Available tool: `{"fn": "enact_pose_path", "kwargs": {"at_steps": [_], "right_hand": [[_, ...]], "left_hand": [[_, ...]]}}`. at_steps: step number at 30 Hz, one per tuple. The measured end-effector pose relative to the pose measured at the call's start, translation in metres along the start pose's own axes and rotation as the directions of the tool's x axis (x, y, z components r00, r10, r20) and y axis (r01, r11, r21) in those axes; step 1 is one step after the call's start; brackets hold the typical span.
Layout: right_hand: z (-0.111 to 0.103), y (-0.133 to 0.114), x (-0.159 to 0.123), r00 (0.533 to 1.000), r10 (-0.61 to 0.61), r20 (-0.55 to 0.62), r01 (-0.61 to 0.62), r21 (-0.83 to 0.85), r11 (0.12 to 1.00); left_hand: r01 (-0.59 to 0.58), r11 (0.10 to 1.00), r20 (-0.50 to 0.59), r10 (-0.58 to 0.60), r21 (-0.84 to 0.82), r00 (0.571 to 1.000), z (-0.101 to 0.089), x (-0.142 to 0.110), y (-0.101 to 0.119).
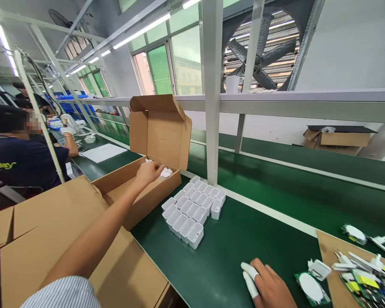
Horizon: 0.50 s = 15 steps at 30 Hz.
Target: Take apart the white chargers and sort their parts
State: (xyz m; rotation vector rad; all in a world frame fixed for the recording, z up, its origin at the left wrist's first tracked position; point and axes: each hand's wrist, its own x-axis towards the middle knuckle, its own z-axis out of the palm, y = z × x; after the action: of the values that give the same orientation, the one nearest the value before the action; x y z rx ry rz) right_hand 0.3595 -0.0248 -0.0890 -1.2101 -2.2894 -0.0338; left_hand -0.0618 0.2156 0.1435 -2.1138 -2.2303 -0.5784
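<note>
My left hand (pixel 150 172) reaches into an open cardboard box (pixel 141 207). Its fingers are curled together beside small white plastic parts (pixel 167 172) at the box's far end; what they hold, if anything, is hidden. White finger cots cover two fingertips of my right hand (pixel 270 285), which rests low over the green tabletop with its fingers loosely stretched and nothing seen in them. Between the hands, several white rectangular plastic cases (pixel 188 209) stand in tight rows, open side up. Close to my right hand lies a green circuit board with a white disc (pixel 311 287).
A cardboard sheet (pixel 327 248) on the right bears a heap of circuit boards and white parts (pixel 368 273). Large cartons (pixel 51 239) stand at the left front. A metal post (pixel 213 128) rises behind the cases. A co-worker (pixel 22 149) sits at the left.
</note>
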Motion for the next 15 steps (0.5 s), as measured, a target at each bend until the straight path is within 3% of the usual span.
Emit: {"fn": "enact_pose_path", "kwargs": {"at_steps": [2, 4, 5, 7, 8, 9, 12, 15], "right_hand": [[-0.001, -0.001, 0.001, 1.000, -0.006, 0.019, 0.006, -0.032, 0.999], [-0.004, -0.004, 0.005, 1.000, 0.003, 0.021, -0.001, -0.074, 0.997], [-0.006, -0.007, 0.008, 1.000, 0.004, 0.015, -0.002, -0.093, 0.996], [-0.012, -0.015, 0.015, 1.000, 0.014, 0.020, -0.011, -0.123, 0.992], [-0.017, -0.018, 0.018, 0.999, 0.029, 0.038, -0.023, -0.138, 0.990], [-0.022, -0.021, 0.022, 0.995, 0.045, 0.084, -0.032, -0.148, 0.989], [-0.044, -0.022, 0.029, 0.973, 0.087, 0.215, -0.053, -0.157, 0.986], [-0.077, -0.012, 0.026, 0.955, 0.155, 0.251, -0.108, -0.191, 0.976]], "left_hand": [[-0.092, 0.995, -0.022, 0.091, -0.047, 0.996, -0.013, -0.020, 0.023], [-0.281, 0.951, 0.013, 0.285, -0.126, 0.959, -0.014, -0.049, 0.050], [-0.416, 0.894, 0.042, 0.428, -0.166, 0.903, -0.009, -0.063, 0.064], [-0.644, 0.740, 0.107, 0.668, -0.192, 0.736, 0.012, -0.089, 0.090], [-0.715, 0.676, 0.137, 0.737, -0.177, 0.662, 0.026, -0.098, 0.101], [-0.752, 0.643, 0.166, 0.765, -0.145, 0.622, 0.042, -0.104, 0.111], [-0.766, 0.638, 0.217, 0.761, -0.079, 0.612, 0.084, -0.104, 0.138], [-0.774, 0.624, 0.222, 0.774, -0.108, 0.593, 0.108, -0.095, 0.160]]}}
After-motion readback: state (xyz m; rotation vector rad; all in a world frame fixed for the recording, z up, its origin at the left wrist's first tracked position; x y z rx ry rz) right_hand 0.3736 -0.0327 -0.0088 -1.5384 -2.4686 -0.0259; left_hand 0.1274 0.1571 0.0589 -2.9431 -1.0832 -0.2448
